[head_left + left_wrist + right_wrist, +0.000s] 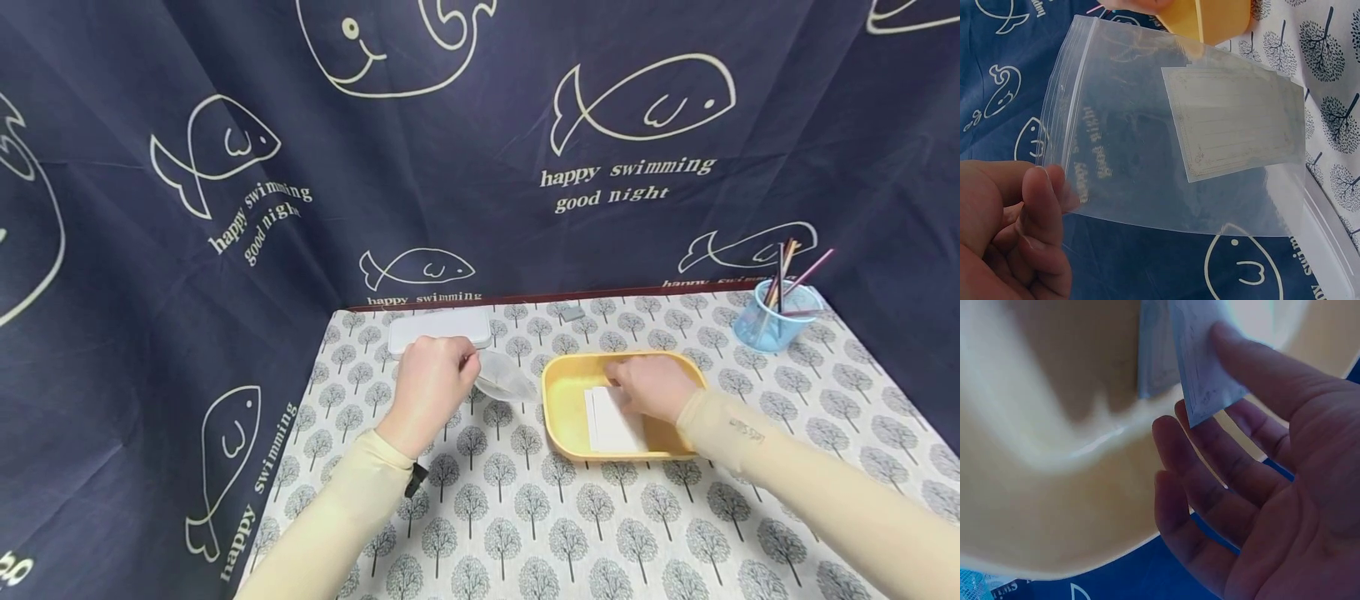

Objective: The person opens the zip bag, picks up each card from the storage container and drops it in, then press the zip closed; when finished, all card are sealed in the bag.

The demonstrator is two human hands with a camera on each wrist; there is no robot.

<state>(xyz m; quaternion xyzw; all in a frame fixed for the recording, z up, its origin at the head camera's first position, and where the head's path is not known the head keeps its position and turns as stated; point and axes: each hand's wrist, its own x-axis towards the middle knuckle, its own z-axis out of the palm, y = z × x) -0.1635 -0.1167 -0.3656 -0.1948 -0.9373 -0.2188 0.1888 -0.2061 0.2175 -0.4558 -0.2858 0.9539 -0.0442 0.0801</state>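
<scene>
My left hand [433,382] pinches a clear zip bag [1129,131] by its corner at the zip end, between thumb and fingers. A pale card with printed lines [1235,125] lies inside the bag, toward the end away from the zip. To the right, my right hand [654,385] reaches into a yellow plastic basket [572,408]. Its thumb lies on the face of a white card [1200,369], with fingers behind, pinching it near one corner. Another card [1157,350] shows just beside it. In the head view, several white cards [611,425] lie in the basket, partly covered by the hand.
A flat white case [397,332] lies behind my left hand. A small grey block [572,313] sits near the table's back edge. At the back right stands a blue cup [765,332] holding pencils. A dark fish-print curtain [465,200] hangs behind the tree-patterned tablecloth [517,500].
</scene>
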